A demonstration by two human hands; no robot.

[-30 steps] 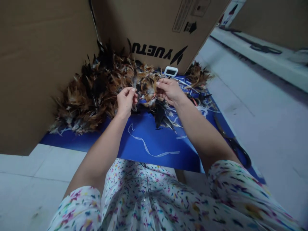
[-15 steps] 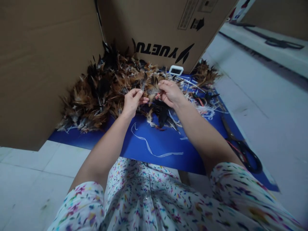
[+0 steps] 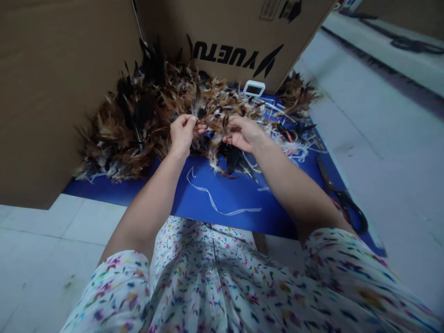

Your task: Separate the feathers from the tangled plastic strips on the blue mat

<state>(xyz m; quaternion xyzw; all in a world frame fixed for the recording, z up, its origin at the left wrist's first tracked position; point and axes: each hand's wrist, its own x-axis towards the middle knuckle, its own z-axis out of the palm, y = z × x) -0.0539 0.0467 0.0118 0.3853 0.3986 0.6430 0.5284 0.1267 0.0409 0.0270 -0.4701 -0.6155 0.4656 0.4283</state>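
My left hand pinches a small grey-brown feather between thumb and fingertips. To its right, my right hand has its fingers curled round a brown feather. Both hands are over the front of a big pile of brown and black feathers. Black feathers lie just below my right hand. A thin white ribbon curls on the blue table top between my forearms.
Dark-handled scissors lie at the table's right edge. A small white-framed device stands before a printed cardboard box. Another cardboard panel rises at left. White strips lie right of my hands.
The whole view has shifted, with the table appearing higher. My hands are slightly farther apart, and the brown feather by my right hand has turned more upright.
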